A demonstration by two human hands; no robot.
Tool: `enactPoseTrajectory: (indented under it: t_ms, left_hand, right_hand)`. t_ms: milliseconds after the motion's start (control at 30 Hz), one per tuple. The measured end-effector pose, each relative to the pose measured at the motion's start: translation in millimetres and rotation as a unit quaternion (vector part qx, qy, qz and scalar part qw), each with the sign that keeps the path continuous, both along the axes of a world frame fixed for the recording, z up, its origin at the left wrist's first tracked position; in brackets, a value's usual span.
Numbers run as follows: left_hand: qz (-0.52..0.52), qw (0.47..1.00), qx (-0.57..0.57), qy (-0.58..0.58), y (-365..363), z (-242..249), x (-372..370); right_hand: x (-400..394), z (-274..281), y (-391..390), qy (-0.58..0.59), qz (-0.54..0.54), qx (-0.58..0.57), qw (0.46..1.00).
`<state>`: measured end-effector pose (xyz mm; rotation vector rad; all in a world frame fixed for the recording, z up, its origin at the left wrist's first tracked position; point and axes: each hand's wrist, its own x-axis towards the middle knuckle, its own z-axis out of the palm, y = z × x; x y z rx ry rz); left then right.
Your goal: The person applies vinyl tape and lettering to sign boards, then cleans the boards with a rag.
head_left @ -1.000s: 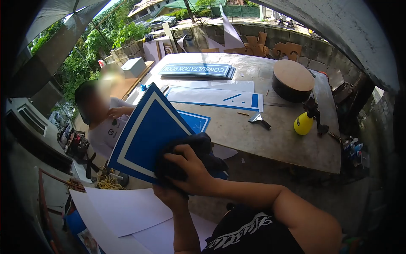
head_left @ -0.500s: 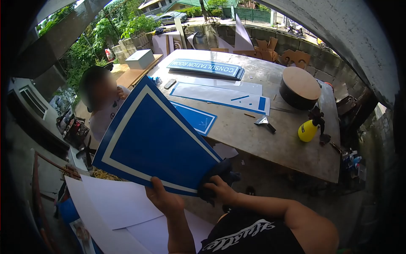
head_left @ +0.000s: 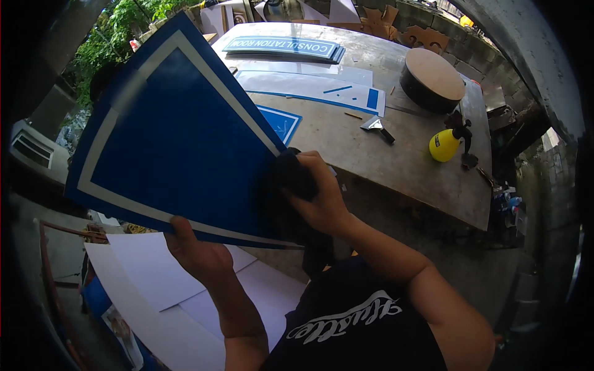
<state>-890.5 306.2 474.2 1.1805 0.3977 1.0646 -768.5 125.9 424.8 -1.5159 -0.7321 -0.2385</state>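
Observation:
A large blue sign panel (head_left: pixel 179 136) with a white border is held up at a tilt in front of me. My left hand (head_left: pixel 201 253) grips its lower edge, thumb on the front face; the fingers behind are hidden. My right hand (head_left: pixel 322 195) is closed on a dark cloth (head_left: pixel 291 182), which lies against the panel's right part. Some of the cloth hangs below the panel's corner. Beyond the panel, a smaller blue sign (head_left: pixel 281 122) lies partly hidden on the table (head_left: pixel 408 167).
On the table are a stack of "CONSULTATION ROOM" signs (head_left: pixel 284 46), a long white-covered strip (head_left: pixel 303 86), a scraper (head_left: pixel 377 127), a yellow spray bottle (head_left: pixel 444 145) and a round drum-shaped piece (head_left: pixel 432 80). White sheets (head_left: pixel 210 309) lie at lower left. A person's dark hair (head_left: pixel 104 80) shows behind the panel.
The panel has moved left and up in view and come closer. My right hand and the cloth have shifted from its lower right corner further up its face. The view has tilted down.

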Motion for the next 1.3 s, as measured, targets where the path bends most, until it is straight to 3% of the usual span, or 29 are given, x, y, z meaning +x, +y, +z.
enactPoseTrajectory:
  t_ms: [200, 367, 467, 533, 767, 967, 1033, 1133, 1233, 1300]
  left_hand:
    - [0.034, 0.999, -0.017, -0.015, -1.9, 25.0, 17.8]
    - [0.049, 0.998, 0.011, -0.023, 1.0, 43.0, 18.9]
    - [0.071, 0.994, 0.073, -0.03, -0.9, 54.9, 22.6]
    - [0.109, 0.989, 0.093, -0.042, -5.5, 62.9, 22.9]
    - [0.167, 0.981, 0.091, -0.045, -9.3, 64.6, 3.8]
    - [0.252, 0.959, 0.126, 0.027, -28.6, 26.2, -26.5]
    - [0.276, 0.951, 0.125, 0.069, -31.2, 4.8, -41.2]
    - [0.306, 0.934, 0.137, 0.124, -33.3, -14.7, -51.7]
    - [0.303, 0.93, 0.138, 0.154, -32.9, -24.8, -59.4]
    - [0.301, 0.932, 0.127, 0.159, -39.0, -22.4, -56.0]
  right_hand:
    - [-4.9, -45.1, 4.9, -0.03, -0.066, -0.049, 0.996]
    - [-5.6, -174.1, -34.3, 0.071, -0.028, -0.172, 0.982]
    - [9.8, -281.7, -76.6, 0.19, 0.012, -0.299, 0.935]
    - [8.0, -308.9, -114.4, 0.226, -0.042, -0.317, 0.92]
    - [45.8, -254.7, -222.7, 0.242, -0.103, -0.205, 0.943]
    - [124.1, -167.4, -279.8, 0.228, -0.31, -0.092, 0.918]
    - [157.9, -175.4, -291.3, 0.15, -0.362, -0.061, 0.918]
    - [202.0, -215.3, -303.5, 0.078, -0.4, -0.228, 0.884]
    - [209.5, -259.4, -299.6, 0.177, -0.34, -0.215, 0.898]
    - [190.7, -235.8, -277.3, 0.229, -0.295, -0.139, 0.917]
